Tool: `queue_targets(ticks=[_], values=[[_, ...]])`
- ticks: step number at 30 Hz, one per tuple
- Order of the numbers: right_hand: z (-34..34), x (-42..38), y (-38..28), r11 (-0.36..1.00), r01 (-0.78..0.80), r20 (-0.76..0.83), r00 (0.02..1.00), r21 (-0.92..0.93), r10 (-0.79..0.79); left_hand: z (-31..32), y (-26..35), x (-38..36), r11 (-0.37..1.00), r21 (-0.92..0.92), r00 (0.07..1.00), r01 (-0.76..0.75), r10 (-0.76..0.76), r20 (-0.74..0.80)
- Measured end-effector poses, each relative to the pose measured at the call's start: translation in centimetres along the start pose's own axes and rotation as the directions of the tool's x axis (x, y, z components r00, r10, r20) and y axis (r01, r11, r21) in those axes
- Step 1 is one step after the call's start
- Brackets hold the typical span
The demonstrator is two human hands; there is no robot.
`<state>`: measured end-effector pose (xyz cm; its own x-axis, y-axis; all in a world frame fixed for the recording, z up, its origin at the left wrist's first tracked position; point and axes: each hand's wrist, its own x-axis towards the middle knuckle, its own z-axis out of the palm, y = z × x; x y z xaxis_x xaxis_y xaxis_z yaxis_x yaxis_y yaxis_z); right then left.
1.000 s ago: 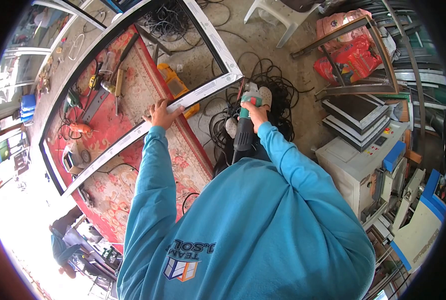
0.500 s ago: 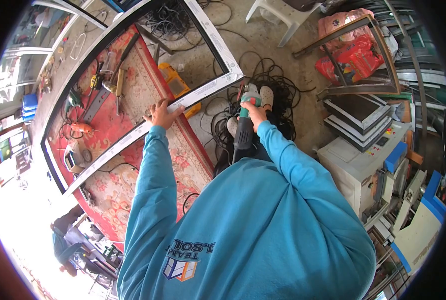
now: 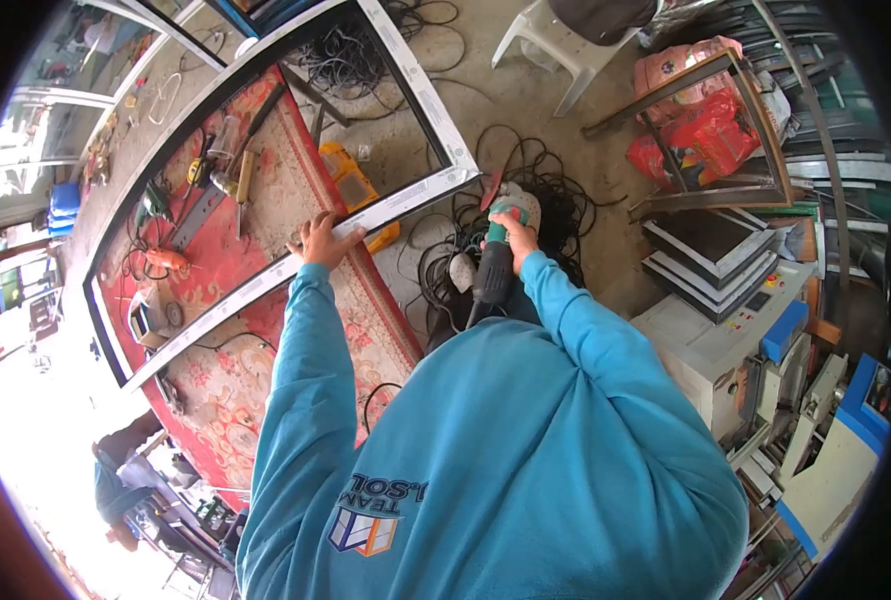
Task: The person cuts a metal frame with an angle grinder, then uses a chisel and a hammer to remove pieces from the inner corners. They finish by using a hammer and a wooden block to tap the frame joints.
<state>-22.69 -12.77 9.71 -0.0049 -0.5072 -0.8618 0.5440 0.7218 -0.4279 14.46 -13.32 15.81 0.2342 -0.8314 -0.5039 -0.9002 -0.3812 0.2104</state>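
in the head view, the left hand [image 3: 323, 243] lies across a bar of the white-and-black rectangular frame [image 3: 416, 192] over the red floral-covered worktop [image 3: 221, 395]; whether it grips, i cannot tell. the right hand [image 3: 515, 236] is clamped around the green-and-black angle grinder [image 3: 494, 272].

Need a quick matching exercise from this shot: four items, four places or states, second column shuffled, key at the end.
Column 1
1. Green-and-black handheld power tool
2. Large white-faced frame with black edges
3. Small orange power tool
4. Stack of black-and-white framed pieces

Column 2
A. On the red floral cloth, touched by neither hand
B. Gripped in the right hand
C. On top of the light grey machine
D. Touched by the left hand

Pairs: 1-B, 2-D, 3-A, 4-C
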Motion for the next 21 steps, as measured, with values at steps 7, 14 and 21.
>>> queue_targets(ticks=[7, 14, 21], values=[[-2.2, -2.0, -8.5, 0.988, 0.144, 0.160, 0.975, 0.057, -0.152, 0.4, 0.4, 0.0, 0.988, -0.156, 0.997, 0.014, -0.025, -0.067], [-1.8, -2.1, -17.1, 0.958, 0.266, 0.334, 0.898, 0.107, -0.287, 5.4, 11.5, 0.8, 0.959, -0.129, 0.937, -0.251, 0.207, -0.282], [1.4, 1.9, -25.1, 0.968, 0.241, 0.486, 0.840, 0.064, -0.241, 6.5, 23.3, 0.1, 0.979, -0.099, 0.893, -0.176, 0.117, -0.434]])
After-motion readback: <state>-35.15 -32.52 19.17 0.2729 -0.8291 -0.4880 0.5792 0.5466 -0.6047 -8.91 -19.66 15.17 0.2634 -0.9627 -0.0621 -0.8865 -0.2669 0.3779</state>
